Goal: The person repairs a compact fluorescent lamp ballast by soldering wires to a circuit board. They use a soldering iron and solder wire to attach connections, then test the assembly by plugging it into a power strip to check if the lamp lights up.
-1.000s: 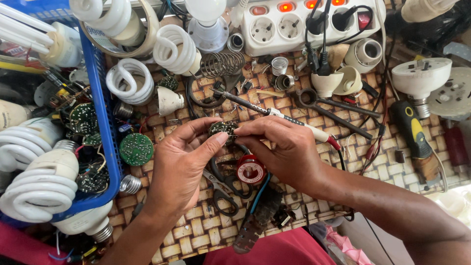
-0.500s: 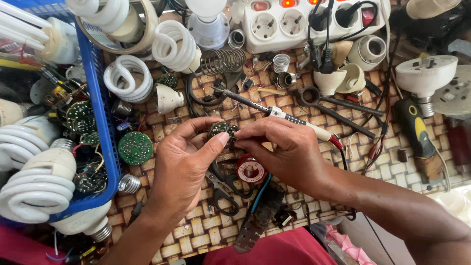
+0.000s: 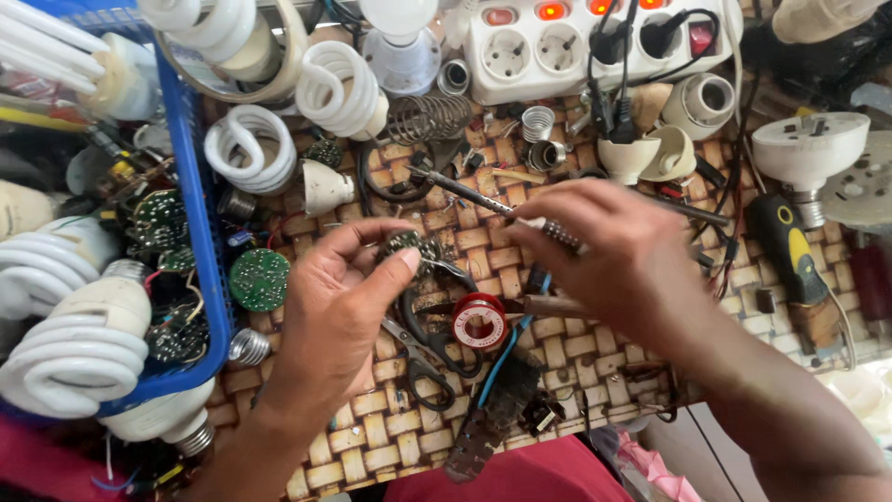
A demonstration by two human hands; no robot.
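Head view: left hand (image 3: 339, 307) pinches the small round circuit board (image 3: 409, 247); right hand (image 3: 604, 256) has left the board, moved right, and now grips the soldering iron (image 3: 483, 197).

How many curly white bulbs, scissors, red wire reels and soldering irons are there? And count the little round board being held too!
Curly white bulbs: 5
Scissors: 1
Red wire reel: 1
Soldering iron: 1
Held round board: 1
Total: 9
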